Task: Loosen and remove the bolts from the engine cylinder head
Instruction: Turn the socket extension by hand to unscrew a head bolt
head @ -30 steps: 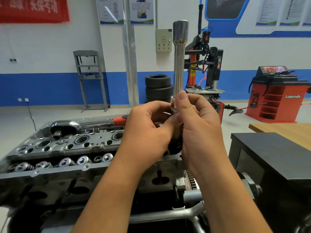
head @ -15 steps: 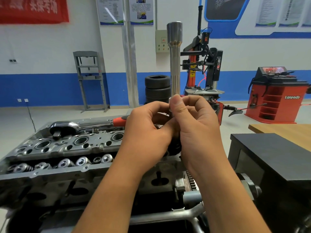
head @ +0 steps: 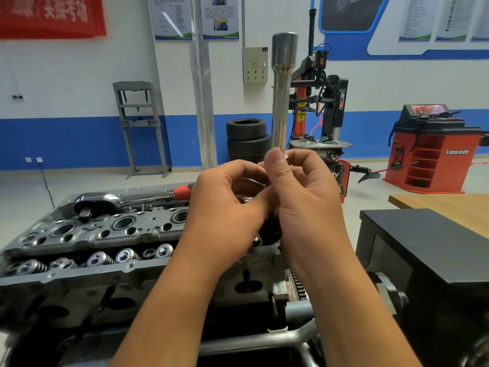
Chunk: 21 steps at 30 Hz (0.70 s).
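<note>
A long steel socket extension (head: 281,102) stands upright above the right end of the engine cylinder head (head: 105,234). My right hand (head: 304,197) pinches its lower shaft between thumb and fingers. My left hand (head: 227,205) curls round the bottom of the tool just beside it; what lies under the fingers is hidden. A ratchet wrench (head: 127,200) with a red grip lies on the far edge of the head. Valve springs (head: 105,259) line the head's near row.
A black box (head: 428,250) stands close at the right, with a wooden table (head: 444,207) behind it. The engine stand's metal frame (head: 264,343) runs below. Stacked tyres (head: 247,139), a tyre changer (head: 325,112) and a red balancer (head: 434,152) stand far back.
The upright extension leaned slightly left, then came back to the right. Both hands have stayed together on its lower end, with the right thumb shifting on the shaft.
</note>
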Motion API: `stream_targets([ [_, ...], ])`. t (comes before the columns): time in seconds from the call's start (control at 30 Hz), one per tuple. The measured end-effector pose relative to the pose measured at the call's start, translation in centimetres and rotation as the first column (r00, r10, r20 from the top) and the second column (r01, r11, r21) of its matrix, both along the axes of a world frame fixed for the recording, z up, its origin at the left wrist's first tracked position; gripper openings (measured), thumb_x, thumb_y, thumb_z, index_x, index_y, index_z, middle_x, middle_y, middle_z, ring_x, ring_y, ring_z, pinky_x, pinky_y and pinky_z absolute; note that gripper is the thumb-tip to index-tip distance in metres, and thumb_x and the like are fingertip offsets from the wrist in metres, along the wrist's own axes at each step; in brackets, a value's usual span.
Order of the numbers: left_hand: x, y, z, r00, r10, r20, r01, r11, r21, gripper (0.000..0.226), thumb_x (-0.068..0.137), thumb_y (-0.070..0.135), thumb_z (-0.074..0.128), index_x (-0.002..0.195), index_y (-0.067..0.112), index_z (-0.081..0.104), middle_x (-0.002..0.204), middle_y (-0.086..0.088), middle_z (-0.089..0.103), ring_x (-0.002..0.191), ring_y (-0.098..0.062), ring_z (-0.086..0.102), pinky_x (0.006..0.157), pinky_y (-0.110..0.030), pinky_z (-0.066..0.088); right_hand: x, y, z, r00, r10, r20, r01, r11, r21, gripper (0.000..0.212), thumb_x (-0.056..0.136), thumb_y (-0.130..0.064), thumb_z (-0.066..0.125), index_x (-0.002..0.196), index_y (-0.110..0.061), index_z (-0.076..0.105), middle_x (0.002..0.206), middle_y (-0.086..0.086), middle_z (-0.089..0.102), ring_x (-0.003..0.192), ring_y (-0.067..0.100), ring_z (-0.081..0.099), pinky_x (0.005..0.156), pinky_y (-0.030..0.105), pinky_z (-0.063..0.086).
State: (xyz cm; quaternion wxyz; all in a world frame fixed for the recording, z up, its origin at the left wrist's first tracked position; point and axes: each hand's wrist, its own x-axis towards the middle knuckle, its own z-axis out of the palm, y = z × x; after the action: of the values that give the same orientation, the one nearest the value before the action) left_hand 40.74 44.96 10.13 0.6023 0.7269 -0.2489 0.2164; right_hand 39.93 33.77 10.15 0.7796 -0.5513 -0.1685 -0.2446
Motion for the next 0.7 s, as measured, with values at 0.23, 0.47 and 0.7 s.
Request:
stream_targets([
  [0.23, -0.41, -0.1, 0.16, 0.998, -0.061, -0.02, 0.06, 0.998, -0.028, 0.015, 0.097, 0.016, 0.071, 0.107, 0.025, 0.078, 0.086, 0.006, 0.079, 0.057, -0.004, 0.066, 0.05, -0.017, 0.05, 0.32, -0.09, -0.01, 1.0, 0.018, -0.02, -0.018, 0.999, 0.029, 0.042, 0.091, -0.053, 0.062, 0.09, -0.011, 0.069, 0.089, 0.017, 0.068, 0.083, 0.03, 0.066, 0.069, 0.055, 0.059],
  [0.47, -0.25, -0.04, 0.14, 1.0, -0.005, 0.011, 0.005, 1.0, -0.013, 0.01, 0.089, 0.023, 0.079, 0.1, 0.022, 0.079, 0.087, 0.007, 0.079, 0.069, -0.005, 0.072, 0.057, -0.019, 0.054, 0.37, -0.18, -0.2, 1.0, 0.006, 0.024, -0.006, 1.0, 0.016, 0.04, 0.078, -0.059, 0.07, 0.086, -0.021, 0.066, 0.084, 0.01, 0.068, 0.074, 0.021, 0.066, 0.062, 0.039, 0.058],
  [0.7, -0.34, -0.06, 0.27, 1.0, -0.019, -0.008, 0.019, 1.0, -0.011, 0.011, 0.093, 0.021, 0.076, 0.103, 0.024, 0.077, 0.088, 0.007, 0.079, 0.066, -0.003, 0.071, 0.056, -0.02, 0.056, 0.4, -0.03, 0.01, 1.0, -0.003, -0.003, 0.003, 0.999, 0.047, 0.035, 0.084, -0.051, 0.072, 0.089, -0.016, 0.067, 0.083, 0.008, 0.069, 0.078, 0.024, 0.07, 0.07, 0.046, 0.061],
])
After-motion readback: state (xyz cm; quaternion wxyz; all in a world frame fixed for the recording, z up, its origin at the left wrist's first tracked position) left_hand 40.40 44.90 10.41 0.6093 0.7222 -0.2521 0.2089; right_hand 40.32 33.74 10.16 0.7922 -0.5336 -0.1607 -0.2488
